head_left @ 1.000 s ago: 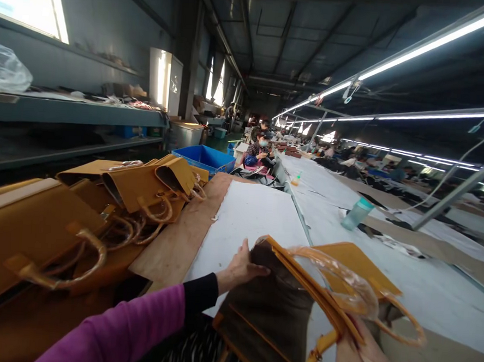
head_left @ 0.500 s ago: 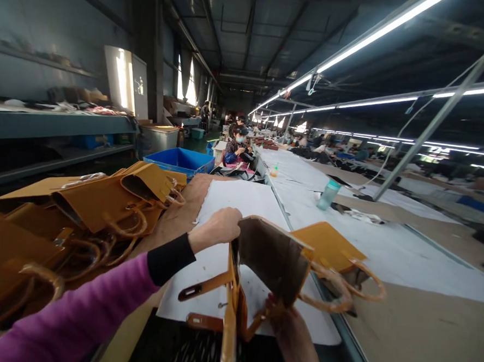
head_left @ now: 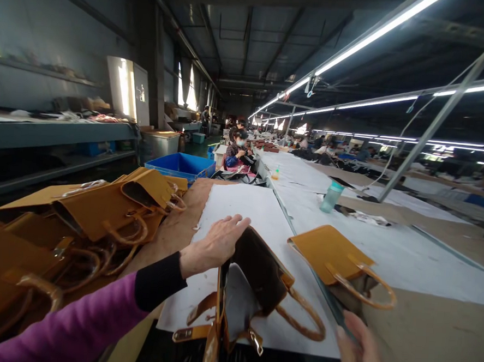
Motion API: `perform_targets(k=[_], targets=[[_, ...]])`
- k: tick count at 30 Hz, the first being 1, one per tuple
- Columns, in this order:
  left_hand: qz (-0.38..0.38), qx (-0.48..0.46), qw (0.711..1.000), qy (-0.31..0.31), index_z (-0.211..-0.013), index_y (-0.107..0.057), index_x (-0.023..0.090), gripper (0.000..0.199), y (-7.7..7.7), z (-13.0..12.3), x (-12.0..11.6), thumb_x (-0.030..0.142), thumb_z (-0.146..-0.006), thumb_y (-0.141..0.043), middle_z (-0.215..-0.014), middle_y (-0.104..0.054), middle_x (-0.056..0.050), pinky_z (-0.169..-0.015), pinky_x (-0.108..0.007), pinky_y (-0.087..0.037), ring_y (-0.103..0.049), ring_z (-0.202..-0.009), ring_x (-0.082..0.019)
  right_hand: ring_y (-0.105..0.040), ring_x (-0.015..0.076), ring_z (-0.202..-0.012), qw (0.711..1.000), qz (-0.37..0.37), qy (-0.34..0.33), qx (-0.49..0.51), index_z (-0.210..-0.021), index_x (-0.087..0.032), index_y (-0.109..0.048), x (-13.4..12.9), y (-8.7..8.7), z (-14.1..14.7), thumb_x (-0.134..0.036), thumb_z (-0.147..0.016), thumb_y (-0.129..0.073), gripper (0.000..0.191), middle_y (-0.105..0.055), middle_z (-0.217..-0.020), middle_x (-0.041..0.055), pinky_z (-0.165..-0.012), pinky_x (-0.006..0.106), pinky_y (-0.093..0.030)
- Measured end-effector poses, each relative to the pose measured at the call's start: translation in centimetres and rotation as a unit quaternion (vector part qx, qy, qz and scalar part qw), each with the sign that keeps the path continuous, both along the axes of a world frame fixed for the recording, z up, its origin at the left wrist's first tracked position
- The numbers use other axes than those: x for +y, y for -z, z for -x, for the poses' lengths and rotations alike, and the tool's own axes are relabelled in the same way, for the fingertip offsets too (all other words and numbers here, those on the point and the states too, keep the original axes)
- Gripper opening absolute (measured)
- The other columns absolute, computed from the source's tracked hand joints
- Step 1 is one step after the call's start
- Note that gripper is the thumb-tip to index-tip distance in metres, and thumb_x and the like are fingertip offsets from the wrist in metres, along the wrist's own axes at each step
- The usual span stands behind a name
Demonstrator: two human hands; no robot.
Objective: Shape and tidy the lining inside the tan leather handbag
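Observation:
My left hand (head_left: 217, 239), in a purple sleeve with a black cuff, grips the edge of a mustard-tan handbag (head_left: 261, 269). The bag stands tilted over white paper, its dark interior facing me. Its wrapped loop handle hangs to the right, and straps with metal fittings dangle below. My right hand (head_left: 361, 346) is apart from the bag at the table's lower right; it is slightly blurred, its fingers stretched and nothing visible in them. A second tan handbag (head_left: 330, 252) lies beyond it on the table, handles toward me.
Several tan handbags (head_left: 97, 205) are piled on the left. A blue bin (head_left: 181, 165) stands behind them. White paper (head_left: 241, 200) covers the work surface. A teal bottle (head_left: 332, 196) stands on the right table, near a slanted metal pole (head_left: 434, 127). A seated co-worker (head_left: 238, 150) is farther ahead.
My right hand has left the handbag and moved right, toward the table's edge. The held bag has swung slightly left and lower, with my left hand still on its edge.

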State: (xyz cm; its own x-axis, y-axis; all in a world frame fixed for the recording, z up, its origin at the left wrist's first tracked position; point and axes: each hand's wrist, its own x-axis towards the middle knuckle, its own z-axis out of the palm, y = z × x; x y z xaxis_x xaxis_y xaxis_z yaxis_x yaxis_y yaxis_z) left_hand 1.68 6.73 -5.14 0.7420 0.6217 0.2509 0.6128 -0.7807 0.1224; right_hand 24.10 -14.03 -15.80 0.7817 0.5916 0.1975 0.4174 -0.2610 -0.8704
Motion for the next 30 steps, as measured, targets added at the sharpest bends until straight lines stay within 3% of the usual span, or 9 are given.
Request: perform_targets(k=[3, 5, 9, 12, 17, 23, 27, 30], targets=[[-0.05, -0.012, 0.994, 0.095, -0.114, -0.046, 0.019, 0.053, 0.0, -0.9, 0.0, 0.001, -0.064, -0.043, -0.12, -0.047, -0.009, -0.092, -0.036, -0.037, -0.045, -0.108, -0.023, -0.049, 0.0287, -0.113, 0.984, 0.001, -0.106, -0.145, -0.124, -0.022, -0.042, 2.1, -2.9, 2.9, -0.051, -0.076, -0.049, 0.057, -0.05, -0.127, 0.0104, -0.093, 0.043, -0.042], [-0.061, -0.016, 0.988, 0.143, -0.11, -0.049, 0.02, 0.05, -0.2, -1.6, 0.2, 0.001, -0.064, -0.044, -0.124, -0.044, -0.008, -0.096, -0.037, -0.033, -0.041, -0.112, -0.023, -0.052, 0.0276, -0.108, 0.968, -0.004, -0.143, -0.208, -0.126, -0.019, -0.04, 4.3, -4.0, 4.4, -0.048, -0.077, -0.05, 0.057, -0.051, -0.124, 0.0122, -0.09, 0.043, -0.044], [-0.048, -0.01, 0.978, 0.205, -0.104, -0.054, 0.021, 0.043, -0.6, -2.7, 1.1, 0.003, -0.066, -0.045, -0.126, -0.044, -0.006, -0.099, -0.036, -0.032, -0.04, -0.115, -0.022, -0.057, 0.0254, -0.101, 0.948, 0.002, -0.142, -0.286, -0.122, -0.019, -0.042, 7.8, -4.7, 4.7, -0.031, -0.081, -0.045, 0.043, -0.058, -0.116, 0.0115, -0.084, 0.041, -0.046], [-0.024, 0.003, 0.972, 0.233, -0.098, -0.058, 0.02, 0.034, -0.5, -3.3, 2.1, 0.006, -0.068, -0.048, -0.121, -0.049, -0.005, -0.096, -0.033, -0.035, -0.046, -0.108, -0.021, -0.062, 0.0228, -0.087, 0.938, 0.048, -0.161, -0.303, -0.112, -0.02, -0.048, 8.9, -4.7, 4.0, -0.024, -0.08, -0.043, 0.033, -0.065, -0.1, 0.008, -0.073, 0.035, -0.047], [0.023, 0.01, 0.969, 0.244, -0.076, -0.063, 0.018, 0.009, 0.1, -4.1, 3.2, 0.016, -0.074, -0.054, -0.105, -0.058, -0.004, -0.089, -0.029, -0.039, -0.053, -0.096, -0.019, -0.062, 0.0208, -0.066, 0.916, 0.122, -0.182, -0.336, -0.101, -0.023, -0.052, 9.1, -4.4, 3.5, -0.023, -0.081, -0.041, 0.023, -0.066, -0.074, 0.0016, -0.059, 0.03, -0.043], [0.077, -0.023, 0.974, 0.211, -0.071, -0.064, 0.018, 0.011, 0.5, -4.3, 3.7, 0.019, -0.076, -0.055, -0.102, -0.06, 0.0, -0.082, -0.024, -0.039, -0.054, -0.09, -0.015, -0.061, 0.0191, -0.062, 0.897, 0.109, -0.191, -0.383, -0.097, -0.023, -0.054, 9.6, -4.9, 2.5, -0.028, -0.084, -0.04, 0.02, -0.065, -0.069, 0.0001, -0.054, 0.027, -0.04], [0.074, -0.033, 0.981, 0.174, -0.069, -0.064, 0.018, 0.009, 0.6, -4.5, 3.7, 0.02, -0.076, -0.057, -0.1, -0.062, 0.001, -0.079, -0.024, -0.039, -0.054, -0.088, -0.016, -0.062, 0.0182, -0.063, 0.888, 0.104, -0.193, -0.403, -0.098, -0.024, -0.054, 10.1, -4.7, 2.0, -0.029, -0.085, -0.04, 0.019, -0.065, -0.071, -0.0003, -0.056, 0.027, -0.041], [0.069, -0.032, 0.985, 0.155, -0.068, -0.063, 0.018, 0.009, 0.6, -4.8, 3.6, 0.019, -0.075, -0.058, -0.095, -0.063, 0.0, -0.077, -0.024, -0.039, -0.054, -0.088, -0.017, -0.062, 0.0197, -0.073, 0.877, 0.087, -0.16, -0.446, -0.105, -0.021, -0.051, 10.5, -4.2, 2.1, -0.025, -0.085, -0.041, 0.022, -0.065, -0.09, 0.0047, -0.059, 0.028, -0.043]])
